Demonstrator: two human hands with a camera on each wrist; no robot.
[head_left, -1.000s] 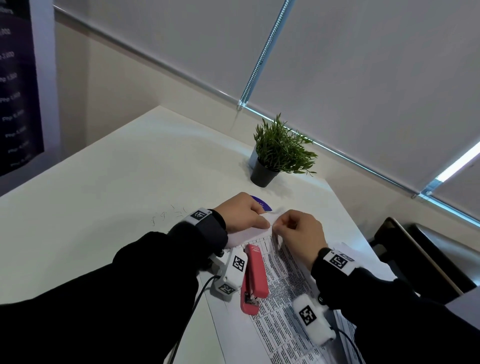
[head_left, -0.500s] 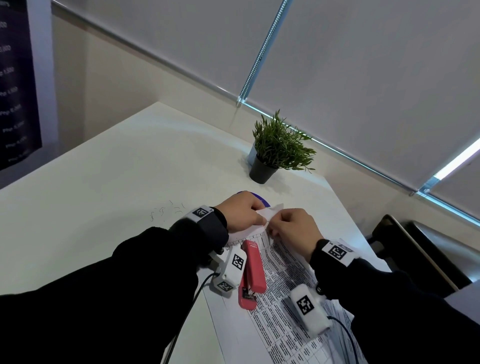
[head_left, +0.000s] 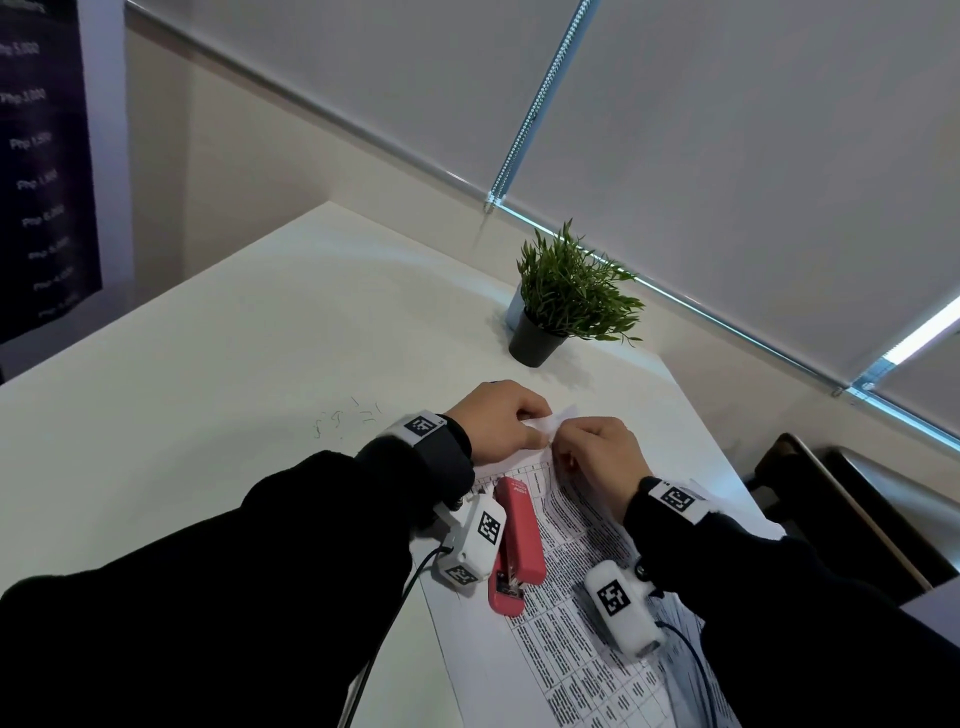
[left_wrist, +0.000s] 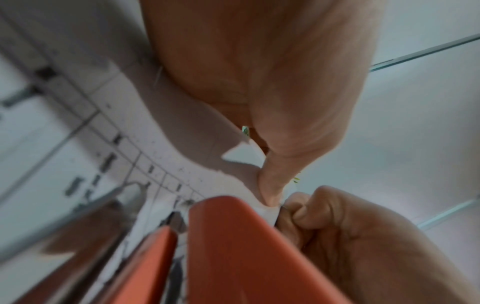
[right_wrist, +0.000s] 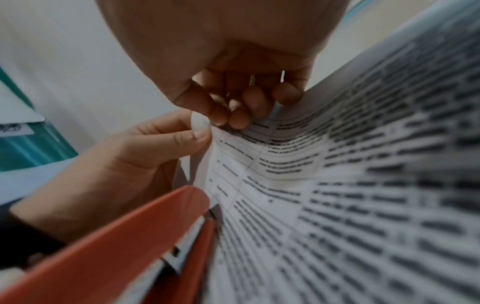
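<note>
- The far corner (head_left: 560, 415) of the printed sheets (head_left: 571, 561) is held lifted off the table (head_left: 208, 389). It is pinched between thumb and forefinger of the left hand (head_left: 493, 421) and gripped from the other side by the bunched fingertips (right_wrist: 233, 117) of the right hand (head_left: 597, 452). Both hands are closed narrowly on it.
- The corner is placed directly between the two sets of fingertips, which meet there, so neither hand is nearer. The sheets' long axis is run from that corner back toward the person.
- A red stapler (head_left: 514, 540) is laid along the sheets just below the left hand, ungripped.
- Loose staples (head_left: 343, 418) are scattered left of the left wrist. A staple is probably being worked out of the corner, though none can be made out.
- Compared with a second ago, the hands are drawn closer together and the corner is raised higher.
</note>
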